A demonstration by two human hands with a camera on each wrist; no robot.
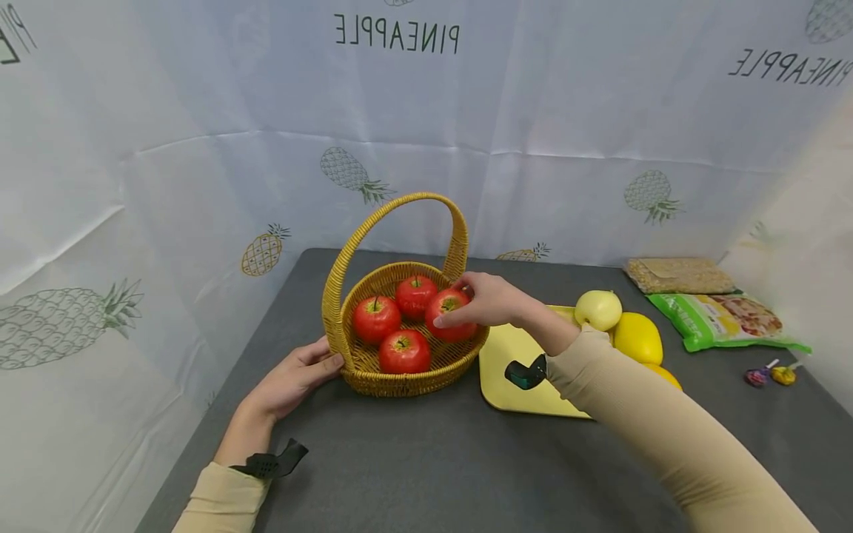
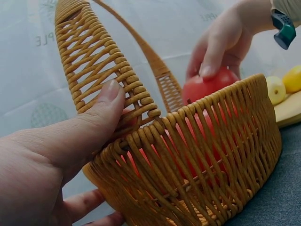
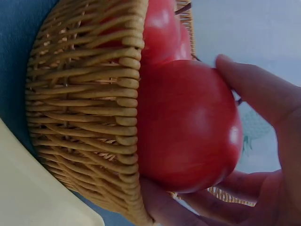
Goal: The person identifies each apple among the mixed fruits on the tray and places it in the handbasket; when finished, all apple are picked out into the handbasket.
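A yellow wicker basket (image 1: 400, 383) with a tall arched handle stands on the table and holds several red apples. My left hand (image 1: 296, 377) grips its left side where the handle meets the rim; in the left wrist view the thumb (image 2: 108, 101) lies on the woven handle base. At the basket's right side my right hand (image 1: 496, 300) holds a red apple (image 1: 448, 311), thumb on one side and fingers round the other. That apple (image 3: 190, 127) sits at the rim in the right wrist view, close against another one. Other apples (image 1: 404, 352) lie toward the front and left inside.
Right of the basket lies a yellow tray (image 1: 496, 370), partly under my right arm, with a pale green fruit (image 1: 598, 309) and yellow fruits (image 1: 637, 338). Farther right are a green food bag (image 1: 726, 322), a bag of grains (image 1: 680, 276) and two lollipops (image 1: 756, 376). A pineapple-print curtain hangs behind.
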